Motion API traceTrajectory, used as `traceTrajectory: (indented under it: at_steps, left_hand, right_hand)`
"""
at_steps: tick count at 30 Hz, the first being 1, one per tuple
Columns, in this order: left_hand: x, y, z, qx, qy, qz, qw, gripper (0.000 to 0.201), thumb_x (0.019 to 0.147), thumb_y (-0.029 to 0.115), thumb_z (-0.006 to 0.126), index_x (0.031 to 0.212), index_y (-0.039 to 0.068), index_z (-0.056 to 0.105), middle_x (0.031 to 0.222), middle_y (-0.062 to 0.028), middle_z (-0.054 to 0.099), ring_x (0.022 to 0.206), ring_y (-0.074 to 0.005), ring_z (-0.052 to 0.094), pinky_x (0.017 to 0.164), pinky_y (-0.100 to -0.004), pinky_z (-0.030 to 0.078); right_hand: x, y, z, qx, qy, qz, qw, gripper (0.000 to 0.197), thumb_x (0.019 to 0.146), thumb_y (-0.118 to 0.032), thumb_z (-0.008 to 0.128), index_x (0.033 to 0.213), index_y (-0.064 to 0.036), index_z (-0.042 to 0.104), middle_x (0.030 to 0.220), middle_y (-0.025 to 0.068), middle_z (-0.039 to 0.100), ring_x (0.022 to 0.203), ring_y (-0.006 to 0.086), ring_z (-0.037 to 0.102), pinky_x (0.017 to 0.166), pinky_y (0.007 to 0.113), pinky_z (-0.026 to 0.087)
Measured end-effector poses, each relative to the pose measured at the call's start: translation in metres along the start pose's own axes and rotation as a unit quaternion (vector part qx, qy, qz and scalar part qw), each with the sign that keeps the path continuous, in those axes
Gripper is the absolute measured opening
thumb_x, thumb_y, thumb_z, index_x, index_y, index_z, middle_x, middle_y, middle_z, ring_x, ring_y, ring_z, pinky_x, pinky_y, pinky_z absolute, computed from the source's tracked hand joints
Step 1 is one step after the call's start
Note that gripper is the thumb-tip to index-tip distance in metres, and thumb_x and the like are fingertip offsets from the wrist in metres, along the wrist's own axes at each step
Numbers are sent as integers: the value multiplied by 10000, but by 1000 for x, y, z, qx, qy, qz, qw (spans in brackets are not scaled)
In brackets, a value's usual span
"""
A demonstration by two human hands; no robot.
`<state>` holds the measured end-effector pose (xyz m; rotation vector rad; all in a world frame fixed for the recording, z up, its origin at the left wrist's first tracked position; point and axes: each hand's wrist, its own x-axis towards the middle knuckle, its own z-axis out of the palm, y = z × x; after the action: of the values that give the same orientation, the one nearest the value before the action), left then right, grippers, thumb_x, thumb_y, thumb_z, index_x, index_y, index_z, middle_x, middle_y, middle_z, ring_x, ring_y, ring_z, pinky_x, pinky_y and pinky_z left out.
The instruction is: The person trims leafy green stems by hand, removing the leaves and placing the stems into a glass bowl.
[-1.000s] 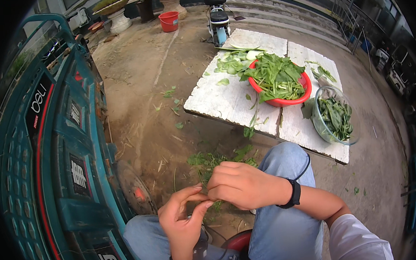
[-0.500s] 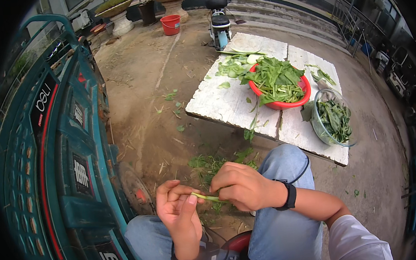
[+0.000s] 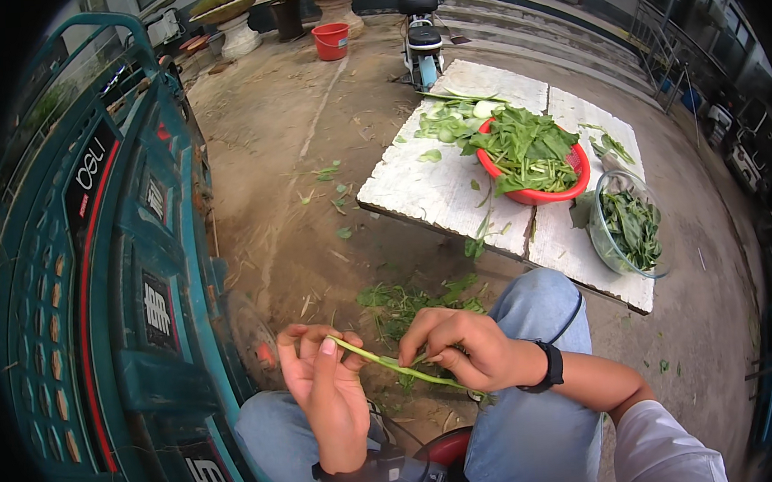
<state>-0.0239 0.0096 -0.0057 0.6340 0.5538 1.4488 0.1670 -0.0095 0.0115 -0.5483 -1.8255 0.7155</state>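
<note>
Hands meet over the knees — the left hand point(image 3: 327, 392) pinches one end of a green stem point(image 3: 394, 365), the right hand point(image 3: 461, 351) grips it further along; the stem runs slanted between them, above a heap of green trimmings point(image 3: 406, 300) on the ground; beyond that heap lies a white board point(image 3: 440, 182) bearing a red bowl point(image 3: 534, 161) of leaves — a clear bowl point(image 3: 626, 231) sits beside it.

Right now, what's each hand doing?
Left hand: closed on one end of the green stem.
Right hand: closed on the same stem, further along.
</note>
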Motion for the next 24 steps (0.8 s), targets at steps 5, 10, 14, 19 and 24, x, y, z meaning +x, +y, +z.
traceTrajectory:
  at_steps: [5,10,14,19,24]
  left_hand:
    - [5,4,-3,10,38,27,999,278,965,38,554,1213,99,444,1004,-48,556,919,-178,590,736,-284,527]
    - [12,7,-15,-2,74,56,996,267,963,29,554,1193,99,438,1003,-55,572,930,-202,599,782,-360,565]
    - [19,11,-27,-5,114,89,990,217,968,42,556,1156,96,460,1004,-53,573,936,-200,597,824,-372,545]
    - [25,16,-40,14,158,132,978,207,970,50,561,1147,88,461,1005,-58,572,951,-203,591,848,-394,533]
    - [16,12,-21,61,129,121,982,237,967,39,566,1164,96,447,1038,-60,565,974,-189,582,865,-388,536]
  right_hand:
    - [-1,0,-1,19,8,22,1000,70,969,-11,482,1004,-55,440,979,184,640,814,276,596,737,375,494]
    - [-2,0,-6,32,26,35,999,113,950,31,493,1010,-47,437,981,170,629,818,260,591,740,359,490]
    - [-4,0,-9,38,55,35,997,97,966,22,482,1015,-44,430,951,158,613,816,233,587,745,349,489]
    - [-1,2,-19,-3,88,73,993,61,1005,-42,450,987,-50,392,914,166,583,777,205,547,747,339,471]
    - [12,2,-29,-247,21,93,964,138,841,19,639,967,-35,655,1045,94,621,923,298,581,803,385,483]
